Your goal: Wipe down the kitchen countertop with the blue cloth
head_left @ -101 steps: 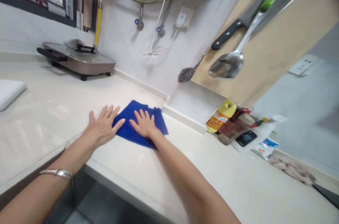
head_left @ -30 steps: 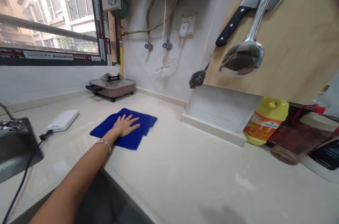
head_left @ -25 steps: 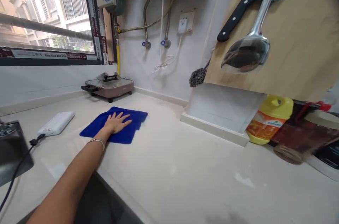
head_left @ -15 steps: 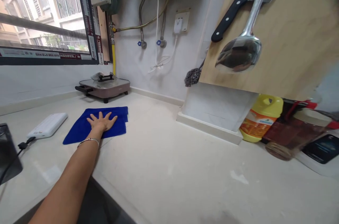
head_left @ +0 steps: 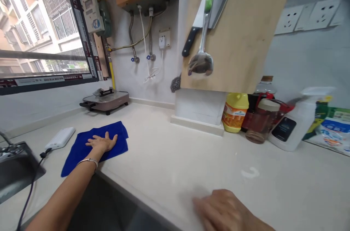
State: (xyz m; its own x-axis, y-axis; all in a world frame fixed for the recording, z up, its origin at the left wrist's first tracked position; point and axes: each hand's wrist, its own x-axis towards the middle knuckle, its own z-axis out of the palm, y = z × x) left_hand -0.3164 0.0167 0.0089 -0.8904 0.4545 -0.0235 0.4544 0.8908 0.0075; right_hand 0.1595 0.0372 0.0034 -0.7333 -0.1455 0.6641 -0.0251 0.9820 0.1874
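A dark blue cloth (head_left: 115, 146) lies on the pale worktop. My left hand (head_left: 103, 143) rests flat on it, palm down with fingers spread. At the bottom of the view my right hand (head_left: 222, 211) hovers over or near the counter; it is smeared by motion. Its fingers look bent, but whether they hold anything does not show. Left of the cloth lies a white power bank (head_left: 60, 138) with a black cable plugged in. Behind the cloth sits a lidded electric pan (head_left: 113, 100).
A metal sink (head_left: 20, 165) is at the left edge. On the right stand a yellow oil bottle (head_left: 235, 112), a brown jar (head_left: 261, 121) and a spray bottle (head_left: 292, 129). A ladle (head_left: 201, 63) and a knife (head_left: 189, 41) hang before a wooden board (head_left: 243, 41).
The view has swung to the right, bringing in more bottles and the sockets. My right hand has come into view at the bottom. My left hand stays flat on the cloth.
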